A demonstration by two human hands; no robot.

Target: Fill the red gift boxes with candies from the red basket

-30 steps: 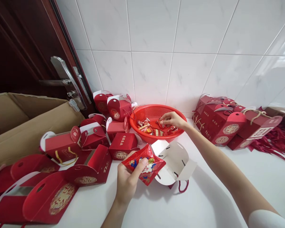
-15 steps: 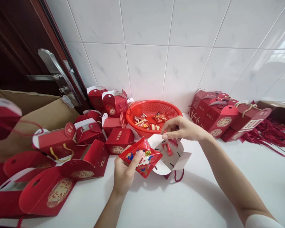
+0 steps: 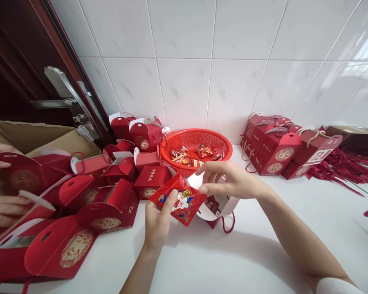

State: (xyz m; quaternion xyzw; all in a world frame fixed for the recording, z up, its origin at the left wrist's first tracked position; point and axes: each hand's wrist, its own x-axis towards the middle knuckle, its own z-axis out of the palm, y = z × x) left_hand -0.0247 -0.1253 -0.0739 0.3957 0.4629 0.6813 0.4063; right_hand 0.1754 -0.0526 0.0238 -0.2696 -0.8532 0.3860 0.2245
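Note:
A shiny red snack packet (image 3: 182, 202) with a printed figure is pinched in my left hand (image 3: 159, 220), thumb on top. My right hand (image 3: 230, 181) hovers over an open gift box (image 3: 230, 206), its fingers curled but apart from the thumb. The thumb tip lies at the packet's right edge; whether it presses on it is hard to see. Inside the white-lined box, dark red wrapped pieces show, partly covered by my hand and the packet. Just behind stands a red plastic basket (image 3: 223, 141) holding several wrapped snacks (image 3: 205, 150).
Many red gift boxes (image 3: 151, 177) crowd the left side. Another person's hands (image 3: 3, 210) hold a box at the far left, near a cardboard carton (image 3: 70, 141). Stacked boxes (image 3: 276, 151) and dark red ribbons (image 3: 340, 171) stand at right against the tiled wall.
Small red pieces that were dropping from my right hand now lie in the box. That hand has moved left and down to the packet. The other person's hands have come in with a box.

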